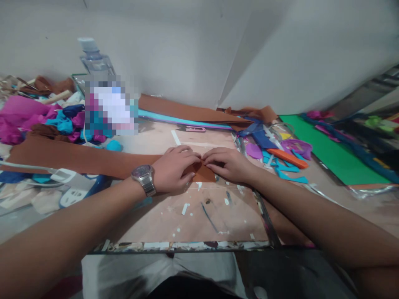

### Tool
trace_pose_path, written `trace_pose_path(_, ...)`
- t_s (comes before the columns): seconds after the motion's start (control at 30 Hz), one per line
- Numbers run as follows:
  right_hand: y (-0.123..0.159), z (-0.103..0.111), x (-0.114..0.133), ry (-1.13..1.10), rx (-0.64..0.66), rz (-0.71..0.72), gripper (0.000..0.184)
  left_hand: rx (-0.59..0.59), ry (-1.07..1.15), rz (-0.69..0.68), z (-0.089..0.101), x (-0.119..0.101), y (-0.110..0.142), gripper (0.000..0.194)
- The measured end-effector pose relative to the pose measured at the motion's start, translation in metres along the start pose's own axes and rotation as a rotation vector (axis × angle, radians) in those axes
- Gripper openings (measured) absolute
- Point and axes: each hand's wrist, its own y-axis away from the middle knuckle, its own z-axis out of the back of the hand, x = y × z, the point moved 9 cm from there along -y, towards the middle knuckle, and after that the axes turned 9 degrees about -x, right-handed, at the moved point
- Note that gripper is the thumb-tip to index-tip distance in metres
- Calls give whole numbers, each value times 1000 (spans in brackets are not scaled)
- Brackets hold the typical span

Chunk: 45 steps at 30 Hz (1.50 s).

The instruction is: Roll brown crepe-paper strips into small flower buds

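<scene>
A long brown strip of cloth-like sheet [93, 160] runs from the left side to the middle of the worn work board [162, 224]. My left hand [173, 168], with a metal watch on its wrist, lies over the strip near its right end, fingers bent and pinching its upper edge. Right beside it, my right hand [229, 164] pinches the same edge, its fingertips nearly touching the left ones. Part of the strip's end shows below the fingers. Whether the edge is folded there is hidden. Pink-handled thread snips [195, 129] lie beyond the hands.
Folded brown and blue strips [187, 110] lie along the wall. A clear bottle [96, 62] and a blurred-out phone-like object [112, 106] stand left, beside magenta and blue scraps [28, 112]. A white power strip [73, 189] is near left; a green sheet [336, 153] lies right.
</scene>
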Motion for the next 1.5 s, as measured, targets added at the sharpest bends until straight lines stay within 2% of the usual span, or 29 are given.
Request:
trace_pose_path(0.13,0,0,1,-7,14,-17,17,-2,18,-61,-1,-7,-1,34)
trace_pose_path(0.37,0,1,2,-53,23,-28,19,21,4,-23,-7,-6,1,41)
trace_pose_path(0.67,3,2,-11,23,19,-157,39,31,-2,-14,-7,-8,2,32)
trace_pose_path(0.9,3,5,-10,25,-17,-166,33,42,-32,-31,-8,-9,3,29)
trace_pose_path(1.27,3,4,-9,37,1,-139,35,30,-25,-18,-9,-7,3,34)
trace_pose_path(1.5,3,5,-10,68,-4,-132,34,20,-31,-36,-7,-10,2,30)
